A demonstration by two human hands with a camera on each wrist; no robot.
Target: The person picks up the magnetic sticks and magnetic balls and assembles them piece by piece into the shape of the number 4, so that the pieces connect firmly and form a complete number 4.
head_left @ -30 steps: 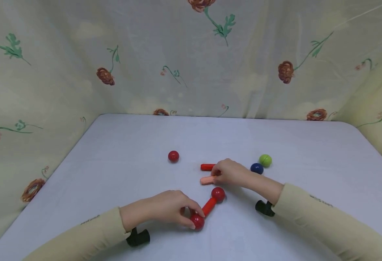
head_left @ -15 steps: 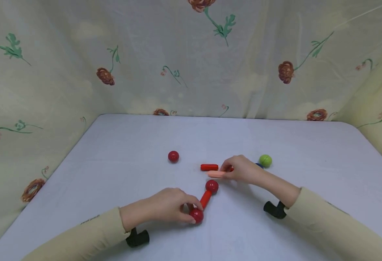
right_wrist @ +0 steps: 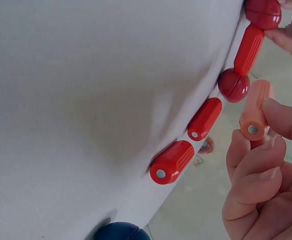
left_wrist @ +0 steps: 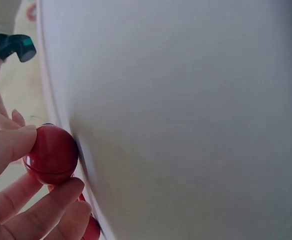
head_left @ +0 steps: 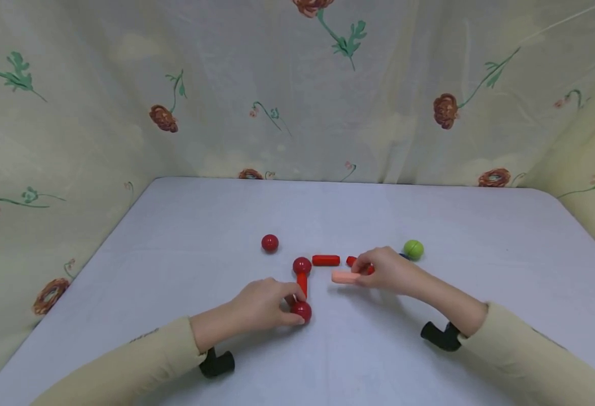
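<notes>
My left hand [head_left: 264, 306] pinches the near red ball [head_left: 302, 312] between thumb and fingers; the left wrist view shows the same ball [left_wrist: 52, 155] up close. A red stick [head_left: 302, 283] joins it to a far red ball [head_left: 302, 265], the three forming one piece pointing away from me. In my right hand [head_left: 388, 272] a peach-coloured stick [head_left: 344, 277] is pinched by one end, above the table. The right wrist view shows a silver disc in one end of that stick [right_wrist: 258, 102]. Behind it lie two loose red sticks, one whole [head_left: 326, 260], another [head_left: 351, 261] partly behind my fingers.
A single red ball [head_left: 269, 243] sits at the back left of the sticks. Right of them are a green ball [head_left: 413, 250] and a blue ball [right_wrist: 122, 232], the latter mostly hidden by my right hand in the head view. The white table [head_left: 201, 225] meets a flowered curtain [head_left: 378, 113] behind.
My left hand has moved the ball-and-stick piece away from me and turned it, its far ball swinging left beside the red stick. My right hand has lifted the peach stick and shifted right.
</notes>
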